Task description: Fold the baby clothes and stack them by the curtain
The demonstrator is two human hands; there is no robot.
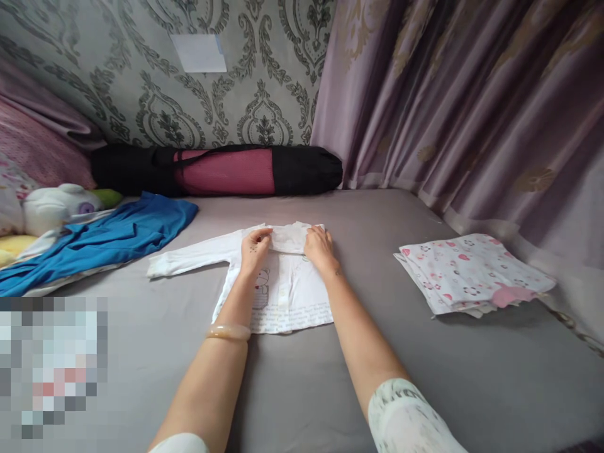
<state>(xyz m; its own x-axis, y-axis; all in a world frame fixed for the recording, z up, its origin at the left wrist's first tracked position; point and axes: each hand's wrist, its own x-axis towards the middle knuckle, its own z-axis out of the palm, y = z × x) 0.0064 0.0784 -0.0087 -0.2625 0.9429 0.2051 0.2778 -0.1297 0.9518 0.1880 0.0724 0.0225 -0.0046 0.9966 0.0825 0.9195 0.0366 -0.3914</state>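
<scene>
A white shirt (306,296) is laid flat on the grey sheet (292,390), printed front upward, with one sleeve (189,257) extended to the left. Its collar edge is grasped in two places: at the left by the left hand (256,247), at the right by the right hand (319,246). Both grips are closed on the fabric between thumb and fingers. A pale bangle (229,332) is worn on the left forearm. Folded floral cloths (472,267) are stacked well apart to the right. A blue cloth (136,226) is heaped to the left, beside a white plush toy (51,209). A black and pink bag (224,171) is placed lengthwise near the wall.
</scene>
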